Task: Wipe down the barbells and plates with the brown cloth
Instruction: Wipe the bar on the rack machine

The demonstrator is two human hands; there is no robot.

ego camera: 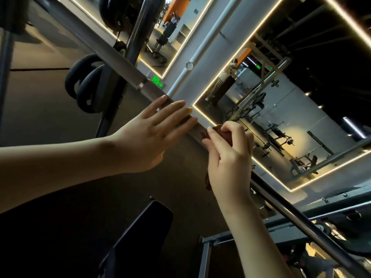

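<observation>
A steel barbell (124,72) runs diagonally from the upper left to the lower right across a tilted view. My left hand (149,135) lies on the bar with straight fingers spread over its knurled middle. Just to the right, my right hand (228,157) grips the brown cloth (219,130) bunched around the bar; a bit of cloth hangs below the palm. Dark weight plates (88,85) hang on a rack post at the left, behind the bar.
A black padded bench (140,231) sits below the bar. A rack upright (138,27) rises behind the bar. Mirrors with lit edges (267,109) cover the wall beyond. A metal frame (251,235) stands at the lower right.
</observation>
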